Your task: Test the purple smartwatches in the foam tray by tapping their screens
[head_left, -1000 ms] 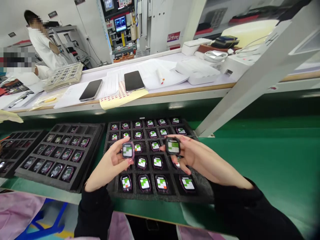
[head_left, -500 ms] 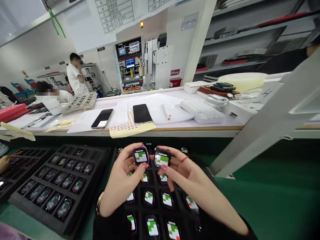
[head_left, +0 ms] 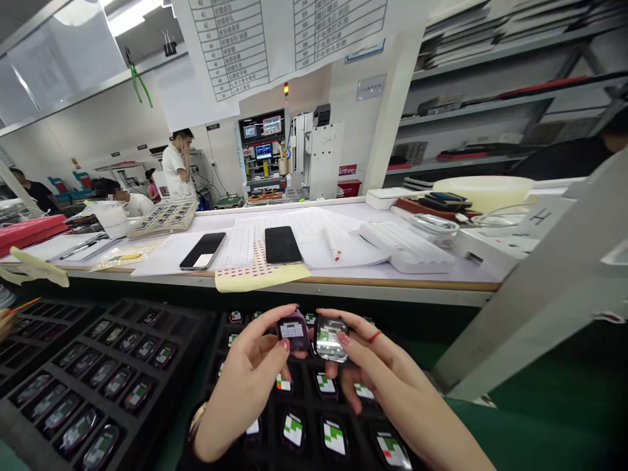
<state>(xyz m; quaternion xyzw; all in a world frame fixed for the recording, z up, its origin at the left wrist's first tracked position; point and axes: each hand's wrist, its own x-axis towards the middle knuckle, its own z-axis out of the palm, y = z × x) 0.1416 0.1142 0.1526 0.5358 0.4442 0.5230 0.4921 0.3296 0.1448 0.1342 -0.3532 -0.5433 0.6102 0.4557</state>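
Note:
Between the thumb and fingers of my left hand point(head_left: 258, 369) is a smartwatch with a purple case point(head_left: 293, 330), its screen greyish with a pale grid. My right hand point(head_left: 380, 360) grips a second smartwatch point(head_left: 330, 339), whose glossy face catches the light over a partly green display. Both are held side by side with a small gap, screens toward me. Below them lies a black foam tray point(head_left: 309, 425) with rows of watches in its slots, many showing green and white screens. My hands hide part of that tray.
To the left lies another black tray of watches point(head_left: 147, 399), and a co-worker's hand point(head_left: 6, 322) shows at the far left edge. Two phones, a dark one point(head_left: 283, 245) and another point(head_left: 203, 252), lie on papers on the shelf point(head_left: 343, 282). A slanted grey post point(head_left: 530, 288) stands at right.
The view has tilted upward, so both hands sit lower. The left watch's screen has gone from green and white to a greyish grid. The right watch has turned and now reflects light.

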